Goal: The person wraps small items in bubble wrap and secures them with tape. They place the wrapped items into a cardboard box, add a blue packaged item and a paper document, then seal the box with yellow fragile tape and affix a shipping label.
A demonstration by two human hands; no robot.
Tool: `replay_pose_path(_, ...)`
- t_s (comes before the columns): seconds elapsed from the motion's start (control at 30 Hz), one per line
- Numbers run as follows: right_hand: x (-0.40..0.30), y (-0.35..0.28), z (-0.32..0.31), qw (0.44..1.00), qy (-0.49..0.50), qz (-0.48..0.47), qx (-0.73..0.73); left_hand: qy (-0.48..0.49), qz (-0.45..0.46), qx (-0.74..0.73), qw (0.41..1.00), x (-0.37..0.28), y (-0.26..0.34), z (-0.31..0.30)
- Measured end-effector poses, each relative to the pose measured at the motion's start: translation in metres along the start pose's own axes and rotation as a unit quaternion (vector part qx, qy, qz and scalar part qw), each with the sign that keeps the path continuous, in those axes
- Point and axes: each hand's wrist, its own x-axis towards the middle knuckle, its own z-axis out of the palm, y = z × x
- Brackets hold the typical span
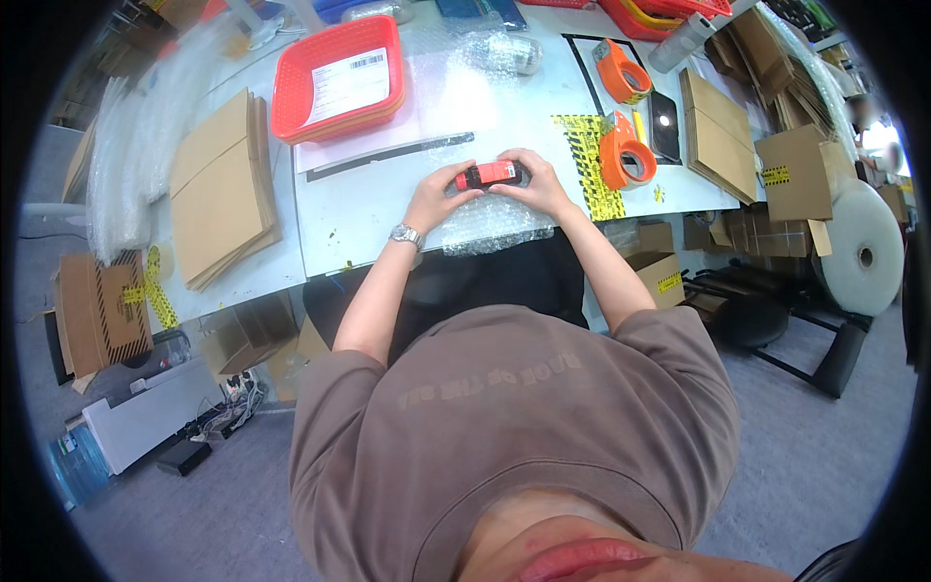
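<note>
A small dark bottle with a red cap and red label (491,174) lies sideways between my two hands. My left hand (444,195) grips its capped end, fingers behind and thumb in front. The other end is held by my right hand (534,182) in the same way. Under the bottle and my hands, bubble wrap (498,225) spreads on the white table (371,225) and hangs at its front edge. Farther back, more bubble wrap surrounds a clear rounded item (520,54).
Red baskets (338,80) holding a printed sheet stand back left, beside stacked flat cardboard (222,189). To the right are orange tape dispensers (627,160), a phone (664,124) and more cardboard (720,134). A bubble wrap roll (864,251) stands far right.
</note>
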Motion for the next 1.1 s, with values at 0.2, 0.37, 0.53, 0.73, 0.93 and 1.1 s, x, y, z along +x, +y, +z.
replay_pose_path(0.2,-0.002,0.001,-0.001,1.0,0.006,0.004,-0.019,0.006,0.015,0.013,1.0,0.001,-0.001,0.0)
replay_pose_path(0.37,-0.036,-0.034,-0.021,0.988,0.01,-0.089,-0.128,0.012,0.008,-0.005,1.0,0.002,-0.004,0.001)
replay_pose_path(0.53,-0.076,-0.059,-0.017,0.959,-0.082,-0.117,-0.246,0.008,0.014,-0.001,1.0,0.001,-0.004,0.0)
replay_pose_path(0.73,-0.038,-0.053,-0.027,0.978,-0.037,-0.119,-0.169,0.004,0.017,-0.022,1.0,0.0,0.001,0.001)
replay_pose_path(0.93,0.026,-0.037,-0.038,0.991,-0.103,-0.044,-0.068,-0.123,-0.077,-0.063,0.987,0.012,0.003,-0.027)
replay_pose_path(1.1,0.039,-0.017,-0.034,0.995,-0.101,0.02,0.003,-0.064,-0.013,-0.019,0.998,0.0,0.041,-0.036)
